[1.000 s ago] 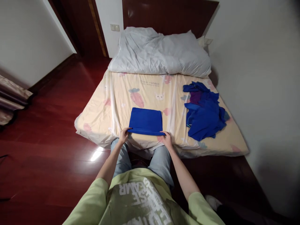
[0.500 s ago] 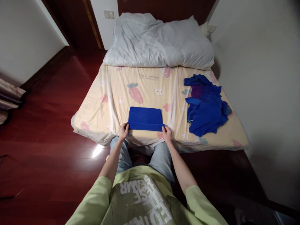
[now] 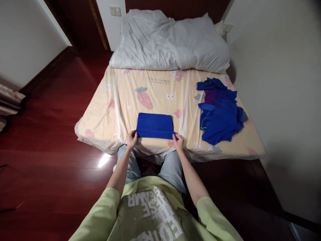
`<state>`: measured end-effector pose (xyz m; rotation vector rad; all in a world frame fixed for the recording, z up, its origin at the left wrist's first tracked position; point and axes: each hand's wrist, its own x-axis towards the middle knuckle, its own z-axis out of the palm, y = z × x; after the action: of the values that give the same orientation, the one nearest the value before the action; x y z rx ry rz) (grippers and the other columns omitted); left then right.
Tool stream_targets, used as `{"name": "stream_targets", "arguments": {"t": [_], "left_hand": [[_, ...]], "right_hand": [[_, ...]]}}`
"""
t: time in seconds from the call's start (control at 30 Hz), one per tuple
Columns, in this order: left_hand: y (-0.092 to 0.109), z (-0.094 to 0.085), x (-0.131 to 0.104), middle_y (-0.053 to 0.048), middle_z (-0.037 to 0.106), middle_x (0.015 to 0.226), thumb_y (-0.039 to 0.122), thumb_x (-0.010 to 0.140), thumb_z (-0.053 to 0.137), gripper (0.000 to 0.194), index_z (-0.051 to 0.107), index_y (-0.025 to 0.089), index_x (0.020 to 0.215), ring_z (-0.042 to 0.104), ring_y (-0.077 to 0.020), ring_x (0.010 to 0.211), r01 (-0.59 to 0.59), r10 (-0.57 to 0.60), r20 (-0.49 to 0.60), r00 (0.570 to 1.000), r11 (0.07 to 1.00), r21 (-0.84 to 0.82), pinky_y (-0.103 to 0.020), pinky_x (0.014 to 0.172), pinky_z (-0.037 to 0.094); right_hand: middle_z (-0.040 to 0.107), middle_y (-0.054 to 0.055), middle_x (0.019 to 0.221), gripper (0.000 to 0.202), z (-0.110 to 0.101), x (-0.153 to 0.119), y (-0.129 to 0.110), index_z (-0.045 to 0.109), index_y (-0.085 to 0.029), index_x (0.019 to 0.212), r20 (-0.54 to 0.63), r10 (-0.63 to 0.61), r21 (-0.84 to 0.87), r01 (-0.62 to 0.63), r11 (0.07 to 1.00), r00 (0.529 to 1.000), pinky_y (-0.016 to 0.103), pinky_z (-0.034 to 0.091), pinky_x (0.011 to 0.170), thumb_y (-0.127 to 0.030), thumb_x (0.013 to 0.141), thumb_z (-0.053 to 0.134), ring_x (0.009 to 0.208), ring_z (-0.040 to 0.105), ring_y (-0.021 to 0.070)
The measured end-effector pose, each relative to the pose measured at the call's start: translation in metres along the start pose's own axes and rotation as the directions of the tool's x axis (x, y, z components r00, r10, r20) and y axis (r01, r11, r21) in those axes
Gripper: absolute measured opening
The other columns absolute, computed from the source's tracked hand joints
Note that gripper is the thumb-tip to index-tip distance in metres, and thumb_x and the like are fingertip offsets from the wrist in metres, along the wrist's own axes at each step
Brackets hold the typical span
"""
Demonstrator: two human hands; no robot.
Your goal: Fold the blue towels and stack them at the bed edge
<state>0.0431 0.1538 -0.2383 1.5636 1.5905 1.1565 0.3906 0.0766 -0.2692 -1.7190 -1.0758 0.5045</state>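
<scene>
Over my remote feed, I see the folded blue cloth (image 3: 155, 123) at six o'clock on the bed (image 3: 97, 117), a band lying along its near edge. My left hand (image 3: 131, 140) pinches that band's end at eight o'clock; my right hand (image 3: 178, 143) pinches the other at four. A crumpled blue pile (image 3: 223, 118) lies well apart at three, purple fabric (image 3: 210, 96) showing at its eleven. Pale bedding (image 3: 173, 45) fills twelve.

one head view, facing forward and down, seemingly near the bed (image 3: 160, 105).
</scene>
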Motion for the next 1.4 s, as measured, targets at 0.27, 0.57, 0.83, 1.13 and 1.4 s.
{"name": "stream_targets", "arguments": {"t": [0.27, 0.57, 0.83, 1.13, 1.4], "left_hand": [[0.0, -0.002, -0.001, -0.006, 0.069, 0.081, 0.047, 0.09, 0.062, 0.03, 0.07, 0.02, 0.099, 0.065, -0.0184, 0.072, 0.004, -0.004, -0.038, 0.999, 1.0, -0.001, -0.032, 0.07, 0.055], [0.0, -0.002, -0.004, -0.006, 0.069, 0.085, 0.046, 0.09, 0.063, 0.028, 0.068, 0.02, 0.1, 0.062, -0.0176, 0.071, -0.002, 0.003, -0.032, 0.999, 1.0, 0.016, -0.032, 0.069, 0.053], [0.003, -0.002, -0.006, -0.006, 0.064, 0.093, 0.033, 0.09, 0.061, 0.023, 0.066, 0.02, 0.107, 0.055, -0.0137, 0.065, -0.048, 0.049, -0.036, 0.998, 0.998, 0.026, -0.03, 0.066, 0.051], [0.003, 0.001, -0.011, -0.012, 0.068, 0.117, 0.019, 0.092, 0.052, 0.026, 0.077, 0.022, 0.093, 0.062, -0.0268, 0.115, -0.186, 0.186, 0.008, 0.982, 0.982, 0.041, -0.045, 0.102, 0.052], [0.008, -0.008, -0.006, -0.008, 0.075, 0.118, 0.028, 0.098, 0.052, 0.027, 0.078, 0.024, 0.105, 0.064, -0.0268, 0.112, -0.227, 0.218, 0.141, 0.966, 0.973, 0.05, -0.051, 0.106, 0.048]], "right_hand": [[0.075, 0.012, 0.083, 0.053, 0.008, 0.0, 0.015, 0.074, -0.014, 0.089, -0.102, 0.035, -0.009, -0.036, 0.999, 0.994, 0.034, 0.052, 0.071, -0.067, 0.084, 0.064, 0.072, 0.064, 0.0213], [0.064, 0.004, 0.076, 0.048, 0.008, -0.002, 0.005, 0.068, -0.014, 0.096, -0.138, 0.055, 0.059, -0.048, 0.997, 0.989, 0.029, 0.048, 0.064, -0.06, 0.08, 0.069, 0.062, 0.053, 0.0144], [0.062, 0.006, 0.089, 0.034, 0.003, -0.007, -0.005, 0.067, -0.017, 0.1, -0.135, -0.102, -0.056, 0.095, 0.994, 0.986, 0.033, 0.055, 0.077, -0.049, 0.087, 0.066, 0.073, 0.054, 0.0159], [0.065, 0.015, 0.122, 0.031, 0.006, -0.012, -0.014, 0.079, -0.019, 0.105, -0.053, -0.26, -0.13, 0.252, 0.959, 0.964, 0.042, 0.053, 0.105, -0.034, 0.098, 0.053, 0.117, 0.062, 0.025], [0.073, 0.013, 0.123, 0.037, -0.005, -0.009, -0.014, 0.078, -0.021, 0.117, 0.085, -0.312, -0.175, 0.322, 0.93, 0.946, 0.049, 0.048, 0.11, -0.027, 0.097, 0.047, 0.117, 0.065, 0.0263]]}}
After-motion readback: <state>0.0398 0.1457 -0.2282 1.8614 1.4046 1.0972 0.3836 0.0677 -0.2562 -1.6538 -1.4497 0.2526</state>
